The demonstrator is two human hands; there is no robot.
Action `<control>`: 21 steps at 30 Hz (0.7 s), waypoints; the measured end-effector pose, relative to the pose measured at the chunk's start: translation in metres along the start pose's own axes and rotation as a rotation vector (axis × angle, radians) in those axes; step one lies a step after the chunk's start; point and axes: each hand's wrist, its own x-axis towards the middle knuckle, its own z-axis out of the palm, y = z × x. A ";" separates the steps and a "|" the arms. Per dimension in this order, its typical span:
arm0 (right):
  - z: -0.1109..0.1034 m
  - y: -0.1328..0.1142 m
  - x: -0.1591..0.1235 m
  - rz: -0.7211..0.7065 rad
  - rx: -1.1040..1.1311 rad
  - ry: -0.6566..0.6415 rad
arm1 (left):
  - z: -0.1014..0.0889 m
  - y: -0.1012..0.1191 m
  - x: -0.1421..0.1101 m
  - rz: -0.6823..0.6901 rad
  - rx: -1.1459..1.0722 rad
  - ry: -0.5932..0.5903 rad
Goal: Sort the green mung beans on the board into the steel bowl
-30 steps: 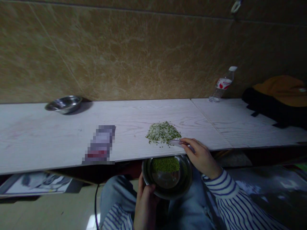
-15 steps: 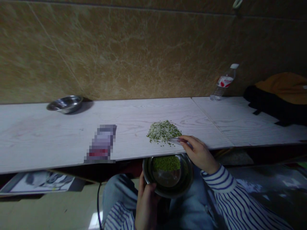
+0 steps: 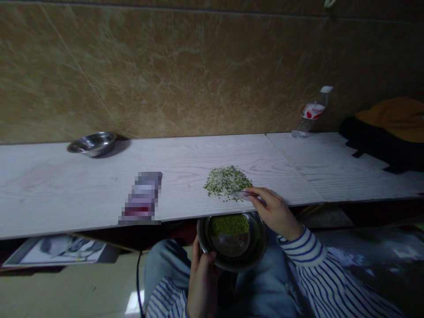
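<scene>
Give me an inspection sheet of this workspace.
Surface: white counter, with a green-and-white pile on it.
Things: held bowl, just below the counter's near edge, has green grains inside; utensil at the pile's near edge.
Clutter: second bowl, pixelated item, bottle, cloth bundle.
Hands: left hand grips the held bowl; right hand holds the utensil.
Cables: black cable beside the left knee.
Surroundings: brown wall behind.

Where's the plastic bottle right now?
In the head view, the bottle stands on the right side of the table, near the wall, just left of the dark and orange-brown cloth.
</scene>
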 end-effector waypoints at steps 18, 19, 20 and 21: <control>0.002 -0.004 0.004 -0.006 0.007 0.004 | 0.000 0.002 -0.001 0.001 0.034 0.014; 0.002 -0.004 0.003 -0.011 0.003 0.001 | 0.000 0.002 -0.001 -0.001 0.036 0.015; 0.002 -0.004 0.003 -0.015 0.001 -0.004 | 0.000 0.002 -0.001 -0.003 0.038 0.017; 0.002 -0.003 0.003 -0.017 0.000 -0.007 | -0.001 0.002 -0.001 -0.004 0.038 0.016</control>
